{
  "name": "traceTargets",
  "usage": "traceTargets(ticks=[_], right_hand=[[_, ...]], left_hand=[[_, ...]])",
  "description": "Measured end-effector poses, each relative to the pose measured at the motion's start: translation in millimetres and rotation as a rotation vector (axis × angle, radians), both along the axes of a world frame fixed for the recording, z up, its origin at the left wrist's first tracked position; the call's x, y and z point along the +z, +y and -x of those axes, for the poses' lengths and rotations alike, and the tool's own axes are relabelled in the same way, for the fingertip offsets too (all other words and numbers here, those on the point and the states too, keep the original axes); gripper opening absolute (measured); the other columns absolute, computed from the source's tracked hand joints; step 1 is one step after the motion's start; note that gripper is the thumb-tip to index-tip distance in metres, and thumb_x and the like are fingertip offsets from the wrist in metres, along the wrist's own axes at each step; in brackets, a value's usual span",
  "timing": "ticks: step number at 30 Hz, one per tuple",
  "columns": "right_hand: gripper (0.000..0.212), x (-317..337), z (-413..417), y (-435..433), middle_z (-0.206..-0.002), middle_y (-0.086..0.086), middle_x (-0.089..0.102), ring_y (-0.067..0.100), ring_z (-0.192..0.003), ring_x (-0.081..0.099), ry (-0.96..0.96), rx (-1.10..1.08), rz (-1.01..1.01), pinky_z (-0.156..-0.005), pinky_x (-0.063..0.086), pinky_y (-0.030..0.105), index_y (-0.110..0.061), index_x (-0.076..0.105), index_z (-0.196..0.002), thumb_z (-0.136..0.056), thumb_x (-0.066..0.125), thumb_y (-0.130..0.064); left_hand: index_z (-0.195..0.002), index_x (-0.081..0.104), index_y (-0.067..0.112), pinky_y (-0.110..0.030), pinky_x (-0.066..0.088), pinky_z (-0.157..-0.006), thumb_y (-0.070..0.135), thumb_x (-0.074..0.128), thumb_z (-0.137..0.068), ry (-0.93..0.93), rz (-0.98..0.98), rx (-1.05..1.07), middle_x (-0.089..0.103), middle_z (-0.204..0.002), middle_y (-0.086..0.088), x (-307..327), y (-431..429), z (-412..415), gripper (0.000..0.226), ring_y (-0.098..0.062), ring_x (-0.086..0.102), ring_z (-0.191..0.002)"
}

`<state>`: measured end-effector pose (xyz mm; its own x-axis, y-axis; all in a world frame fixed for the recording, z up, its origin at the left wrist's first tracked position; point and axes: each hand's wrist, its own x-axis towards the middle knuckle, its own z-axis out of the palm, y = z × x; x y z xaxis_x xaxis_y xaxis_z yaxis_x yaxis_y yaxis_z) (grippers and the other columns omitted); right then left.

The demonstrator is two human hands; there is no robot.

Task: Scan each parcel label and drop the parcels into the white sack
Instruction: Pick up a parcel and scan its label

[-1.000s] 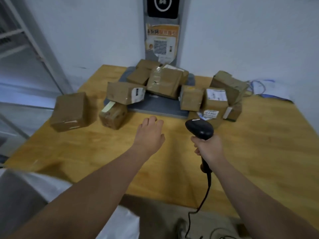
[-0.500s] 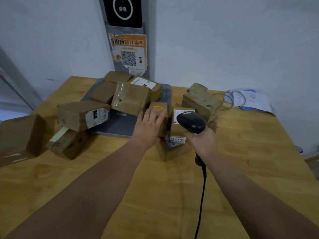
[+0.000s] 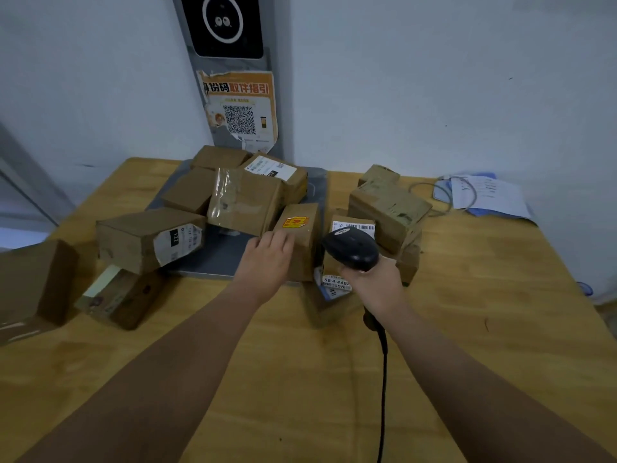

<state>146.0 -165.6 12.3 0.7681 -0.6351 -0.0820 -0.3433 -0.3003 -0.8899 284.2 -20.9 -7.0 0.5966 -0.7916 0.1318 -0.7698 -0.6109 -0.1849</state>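
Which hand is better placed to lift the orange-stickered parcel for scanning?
Left. The left hand rests on the orange-stickered parcel and holds nothing. The right hand is full: its grip is round the scanner, just beside that parcel.

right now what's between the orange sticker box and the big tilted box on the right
A parcel with a barcode label, partly behind the scanner; the head view shows it.

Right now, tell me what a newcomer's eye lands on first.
A heap of brown boxes crowds the far side of the wooden table. In front, the left hand rests on a box with a yellow sticker, while the right hand grips a black scanner beside it.
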Motion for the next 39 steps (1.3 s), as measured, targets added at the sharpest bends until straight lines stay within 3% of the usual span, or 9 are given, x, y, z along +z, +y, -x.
traceTargets(ticks=[4,7,15,21,27,29,33,36,39], right_hand=[[0.013,0,-6,5,-0.075,-0.011,0.059,0.005,-0.076,0.057,0.031,0.011,0.045,-0.058,0.039,0.014,-0.022,0.059,-0.086,-0.084,0.071,-0.020],[0.022,-3,-8,8,-0.072,-0.010,0.058,0.007,-0.074,0.057,0.041,-0.021,0.087,-0.059,0.042,0.017,-0.028,0.054,-0.073,-0.083,0.071,-0.018],[0.017,-5,-11,-2,-0.075,-0.003,0.063,0.013,-0.075,0.059,0.066,-0.127,0.113,-0.059,0.041,0.024,-0.014,0.063,-0.089,-0.081,0.069,-0.029],[0.019,-11,-11,-4,-0.080,0.002,0.066,0.017,-0.078,0.062,0.059,-0.156,0.124,-0.067,0.048,0.030,-0.016,0.063,-0.088,-0.080,0.071,-0.031],[0.018,-3,-13,-1,-0.066,-0.005,0.058,0.013,-0.069,0.057,0.018,-0.102,0.077,-0.054,0.040,0.022,-0.021,0.055,-0.072,-0.082,0.070,-0.023],[0.022,4,-14,3,-0.066,-0.006,0.058,0.012,-0.068,0.057,-0.008,-0.090,0.069,-0.055,0.040,0.023,-0.024,0.052,-0.071,-0.083,0.070,-0.021],[0.011,19,-10,23,-0.069,-0.003,0.061,0.007,-0.066,0.058,-0.238,-0.124,-0.128,-0.059,0.045,0.023,-0.015,0.063,-0.082,-0.083,0.073,-0.018],[0.013,26,-6,44,-0.075,-0.006,0.065,0.014,-0.081,0.064,-0.375,-0.092,-0.466,-0.078,0.052,0.031,-0.022,0.067,-0.087,-0.080,0.078,-0.020],[0.035,24,-3,64,-0.085,-0.009,0.068,0.017,-0.097,0.063,-0.481,-0.010,-0.627,-0.093,0.050,0.038,-0.021,0.067,-0.099,-0.069,0.083,-0.027]], left_hand=[[-0.146,0.025,0.018,-0.043,0.036,-0.104,0.049,0.061,-0.087,0.343,0.165,0.179,0.030,-0.142,-0.010,2,11,6,0.076,-0.029,0.033,-0.130],[-0.148,0.020,0.019,-0.047,0.035,-0.104,0.058,0.056,-0.087,0.616,0.370,0.361,0.024,-0.145,-0.016,3,4,8,0.080,-0.037,0.029,-0.132],[-0.139,0.025,0.007,-0.045,0.040,-0.098,0.071,0.062,-0.074,0.566,0.357,0.593,0.030,-0.139,-0.017,6,-38,-1,0.098,-0.034,0.031,-0.130],[-0.135,0.029,0.012,-0.044,0.042,-0.090,0.049,0.068,-0.080,0.646,0.472,0.627,0.034,-0.135,-0.019,7,-39,-5,0.077,-0.036,0.038,-0.122],[-0.121,0.043,0.026,-0.040,0.047,-0.088,0.045,0.067,-0.083,0.836,1.020,0.666,0.046,-0.119,-0.003,3,42,25,0.049,-0.022,0.051,-0.104],[-0.118,0.045,0.027,-0.036,0.047,-0.084,0.039,0.063,-0.089,1.014,1.228,0.710,0.052,-0.114,0.000,4,60,35,0.036,-0.018,0.053,-0.103],[-0.119,0.052,0.027,-0.041,0.051,-0.086,0.043,0.051,-0.095,1.656,1.671,0.706,0.058,-0.120,-0.012,14,75,41,0.029,-0.031,0.058,-0.110],[-0.133,0.050,0.024,-0.039,0.056,-0.080,0.055,0.046,-0.092,1.974,1.781,0.604,0.061,-0.121,-0.018,18,80,48,0.051,-0.033,0.062,-0.106],[-0.137,0.049,0.020,-0.033,0.054,-0.076,0.058,0.051,-0.084,2.145,1.739,0.579,0.059,-0.120,-0.019,21,77,57,0.065,-0.030,0.055,-0.108]])
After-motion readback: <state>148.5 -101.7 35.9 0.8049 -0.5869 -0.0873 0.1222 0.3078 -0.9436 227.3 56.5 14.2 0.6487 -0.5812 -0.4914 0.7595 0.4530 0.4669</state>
